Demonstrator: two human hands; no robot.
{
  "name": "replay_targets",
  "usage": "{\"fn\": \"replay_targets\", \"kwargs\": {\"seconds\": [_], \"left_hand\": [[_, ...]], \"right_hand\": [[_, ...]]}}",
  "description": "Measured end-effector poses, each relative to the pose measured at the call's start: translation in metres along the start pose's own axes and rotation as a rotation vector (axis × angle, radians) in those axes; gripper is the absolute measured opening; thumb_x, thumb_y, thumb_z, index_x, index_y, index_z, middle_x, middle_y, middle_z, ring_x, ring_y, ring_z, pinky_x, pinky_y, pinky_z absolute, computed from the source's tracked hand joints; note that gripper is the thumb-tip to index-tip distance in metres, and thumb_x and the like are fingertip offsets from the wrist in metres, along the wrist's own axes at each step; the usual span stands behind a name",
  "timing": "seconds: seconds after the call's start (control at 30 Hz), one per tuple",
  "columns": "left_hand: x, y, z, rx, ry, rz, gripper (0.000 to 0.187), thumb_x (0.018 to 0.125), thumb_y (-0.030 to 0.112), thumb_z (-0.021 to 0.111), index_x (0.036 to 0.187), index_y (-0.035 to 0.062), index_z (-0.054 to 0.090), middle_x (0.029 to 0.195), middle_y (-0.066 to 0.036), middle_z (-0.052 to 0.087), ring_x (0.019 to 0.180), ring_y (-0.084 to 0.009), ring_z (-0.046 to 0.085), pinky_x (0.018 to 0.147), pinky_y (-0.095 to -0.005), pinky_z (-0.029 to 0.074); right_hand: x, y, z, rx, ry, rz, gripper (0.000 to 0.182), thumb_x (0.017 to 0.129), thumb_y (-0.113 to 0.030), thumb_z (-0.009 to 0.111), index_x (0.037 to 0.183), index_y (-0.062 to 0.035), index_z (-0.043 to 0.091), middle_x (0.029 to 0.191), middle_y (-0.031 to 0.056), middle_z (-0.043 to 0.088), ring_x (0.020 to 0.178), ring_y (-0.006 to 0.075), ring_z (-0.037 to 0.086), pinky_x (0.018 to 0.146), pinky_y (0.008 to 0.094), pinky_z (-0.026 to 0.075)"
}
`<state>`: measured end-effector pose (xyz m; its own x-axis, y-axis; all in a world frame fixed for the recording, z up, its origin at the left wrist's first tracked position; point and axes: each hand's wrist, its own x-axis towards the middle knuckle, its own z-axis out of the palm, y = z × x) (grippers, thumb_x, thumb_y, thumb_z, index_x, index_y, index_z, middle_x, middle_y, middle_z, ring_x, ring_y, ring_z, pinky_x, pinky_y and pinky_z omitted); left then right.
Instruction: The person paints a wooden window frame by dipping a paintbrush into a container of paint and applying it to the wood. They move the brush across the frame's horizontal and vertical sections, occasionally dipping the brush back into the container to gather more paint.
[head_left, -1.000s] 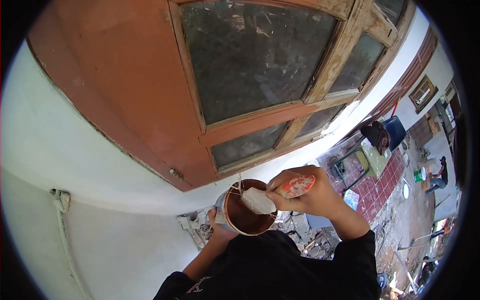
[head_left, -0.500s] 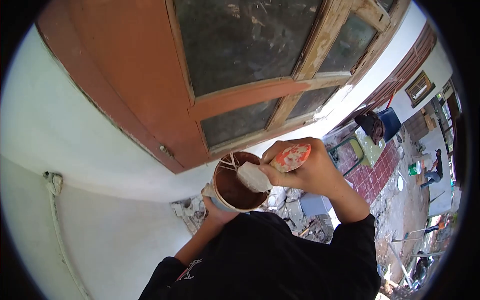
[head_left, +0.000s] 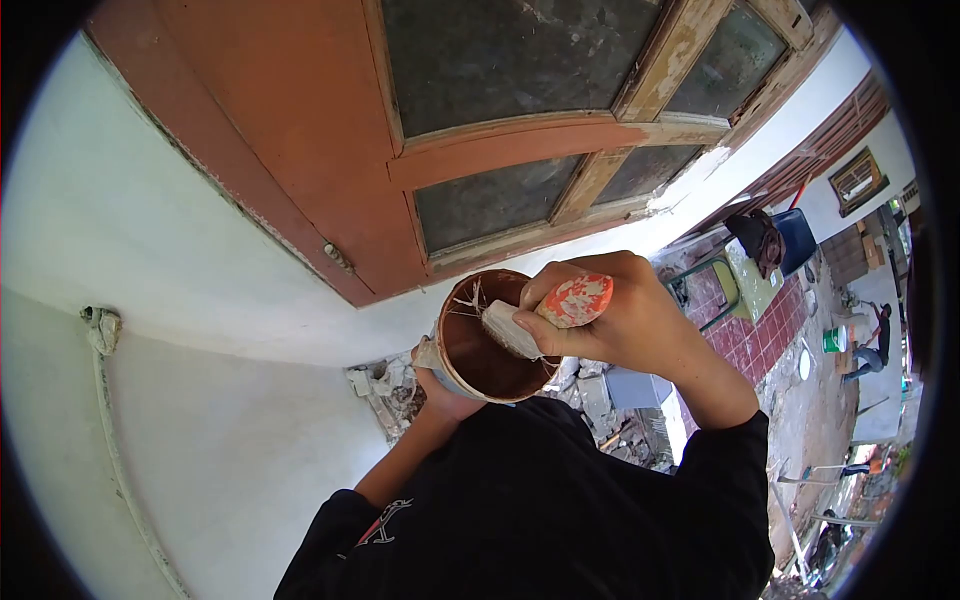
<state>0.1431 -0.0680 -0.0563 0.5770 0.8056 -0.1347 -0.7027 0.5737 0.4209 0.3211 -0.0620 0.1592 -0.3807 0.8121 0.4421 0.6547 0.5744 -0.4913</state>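
Note:
My right hand (head_left: 595, 315) is closed around a paintbrush with a red, white-splotched handle (head_left: 580, 300). Its pale, crusted ferrule (head_left: 512, 328) points down into a paint can (head_left: 452, 375), and stray bristles show beside it. The brush tip is hidden inside. Reddish-brown paint coats the can's inner wall. With my left hand (head_left: 445, 398) I grip the can from its lower left side, holding it tilted in front of my chest. Just beyond the can stands a door (head_left: 290, 130), partly reddish brown and partly bare, worn wood around its glass panes.
White walls (head_left: 240, 300) flank the door, and a pipe (head_left: 110, 410) runs down at left. Rubble (head_left: 385, 390) lies below the can. To the right are a chair (head_left: 735, 285) with dark cloth, a green-white bucket (head_left: 834, 340) and a person (head_left: 875, 345) farther off.
The brush has gone lower into the can, so less of the ferrule shows. Both hands and the can have shifted slightly right and up in view as the camera moved.

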Motion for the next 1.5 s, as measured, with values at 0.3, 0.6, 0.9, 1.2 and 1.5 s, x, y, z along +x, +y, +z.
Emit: {"fn": "replay_targets", "kwargs": {"seconds": [0.3,0.6,0.9,1.2,1.5], "left_hand": [[0.007,-0.003,-0.007,-0.219,-0.359,0.133,0.073,0.098,0.063,0.033,0.153,0.0145,0.037,0.152,-0.012,0.043,0.139,-0.0331,0.044,0.114,-0.0566,0.039],[0.013,-0.013,-0.002,-0.216,0.05,-0.059,0.094,0.086,0.077,0.031,0.158,0.0162,0.031,0.163,-0.011,0.029,0.15,-0.0343,0.029,0.123,-0.0553,0.022],[0.013,-0.021,0.003,0.078,0.141,0.029,0.093,0.085,0.076,0.033,0.158,0.0178,0.032,0.162,-0.009,0.031,0.149,-0.0346,0.029,0.122,-0.0574,0.021],[0.019,-0.017,-0.004,0.207,-0.172,0.081,0.095,0.085,0.076,0.036,0.157,0.0153,0.03,0.16,-0.014,0.031,0.147,-0.0375,0.03,0.119,-0.0601,0.027],[0.016,-0.016,-0.007,0.091,-0.15,-0.133,0.103,0.08,0.087,0.036,0.158,0.0202,0.027,0.161,-0.014,0.029,0.147,-0.0394,0.032,0.118,-0.0612,0.031]], "right_hand": [[-0.005,0.006,-0.003,0.037,-0.017,-0.001,0.018,0.082,-0.019,0.081,0.082,-0.0051,0.071,0.073,0.0069,0.071,0.063,0.0226,0.069,0.059,0.0304,0.055],[-0.008,0.028,-0.001,0.091,0.004,0.05,0.016,0.081,-0.016,0.082,0.083,-0.0033,0.072,0.07,0.0055,0.07,0.063,0.0153,0.068,0.06,0.0275,0.053],[-0.017,0.045,-0.037,0.263,0.237,0.131,0.02,0.085,-0.016,0.08,0.086,0.0007,0.069,0.068,0.0048,0.066,0.059,0.0126,0.064,0.056,0.0267,0.049],[-0.083,0.088,-0.002,1.006,0.892,0.634,0.032,0.101,-0.032,0.062,0.094,-0.0002,0.063,0.069,0.0092,0.067,0.048,0.0142,0.061,0.042,0.0218,0.041],[-0.128,0.07,0.052,1.675,1.107,0.708,0.022,0.101,-0.028,0.06,0.099,-0.0061,0.062,0.066,0.0058,0.065,0.058,0.0171,0.063,0.057,0.0277,0.052]]}}
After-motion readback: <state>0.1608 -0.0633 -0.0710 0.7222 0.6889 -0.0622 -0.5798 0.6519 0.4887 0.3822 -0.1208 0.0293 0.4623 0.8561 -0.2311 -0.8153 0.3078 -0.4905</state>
